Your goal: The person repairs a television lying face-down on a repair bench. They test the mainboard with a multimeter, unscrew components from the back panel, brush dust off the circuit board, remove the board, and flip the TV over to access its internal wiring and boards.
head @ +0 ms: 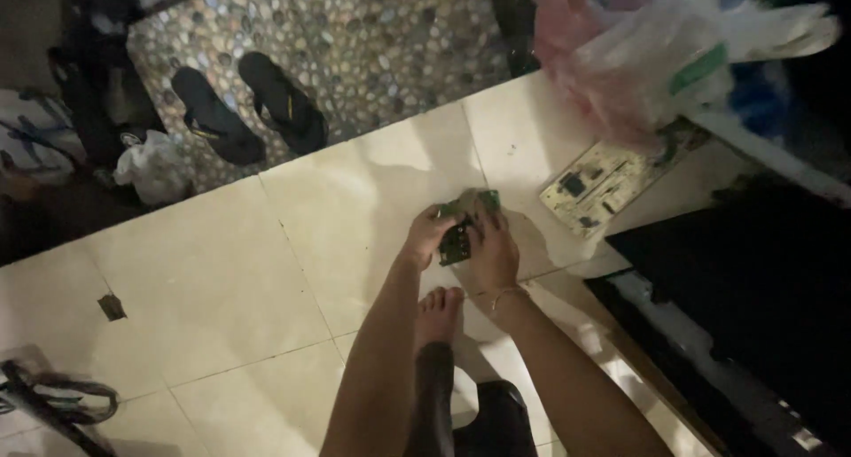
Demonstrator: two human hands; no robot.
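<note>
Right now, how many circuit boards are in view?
2. A small green circuit board is held between the left hand and right hand; a pale circuit board lies on the floor tiles beside plastic bags. Others may be hidden.

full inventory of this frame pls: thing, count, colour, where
small circuit board: 1, green, held in both hands over the tiled floor, centre
larger circuit board: 1, pale with dark parts, flat on the tiles at right
flip-flops: 2, black, on the pebble floor, upper left
plastic bags: several, pink and clear, upper right
crumpled bag: 1, white, left by the tile edge
dark panel: 1, black, lying at right
small scrap: 1, dark, on the tiles at left
cable loop: 1, black, lower left corner
foot: 1, bare, on the tiles below the hands
left hand: grips the small board
right hand: grips the small board
</note>
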